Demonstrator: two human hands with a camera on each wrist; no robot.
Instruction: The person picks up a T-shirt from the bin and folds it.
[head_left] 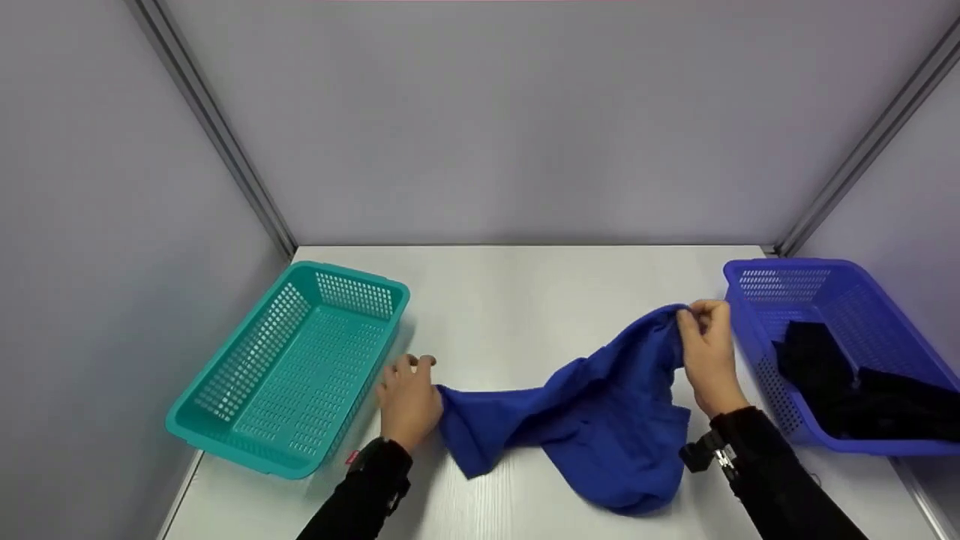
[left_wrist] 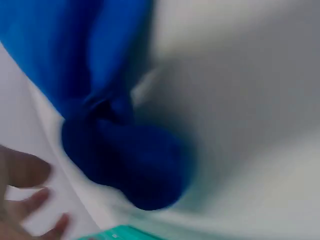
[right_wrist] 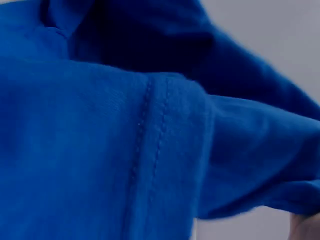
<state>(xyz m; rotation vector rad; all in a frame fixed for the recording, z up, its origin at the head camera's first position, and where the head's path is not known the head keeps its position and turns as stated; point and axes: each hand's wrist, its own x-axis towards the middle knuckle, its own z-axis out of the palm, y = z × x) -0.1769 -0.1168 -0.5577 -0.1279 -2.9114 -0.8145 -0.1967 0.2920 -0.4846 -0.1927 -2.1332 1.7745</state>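
Observation:
A blue cloth garment lies crumpled across the white table, its upper right part lifted. My right hand pinches that raised corner between thumb and fingers. At the garment's narrow left end is my left hand, fingers loosely bent. In the left wrist view its fingers show apart from the hanging blue cloth, with nothing between them. A double-stitched hem on the blue fabric fills much of the right wrist view, where only a bit of the right hand shows.
A teal plastic basket with nothing in it stands on the left. To the right, a purple-blue basket holds black cloth. Grey panels wall in the white table. A small red tag is beside the left wrist.

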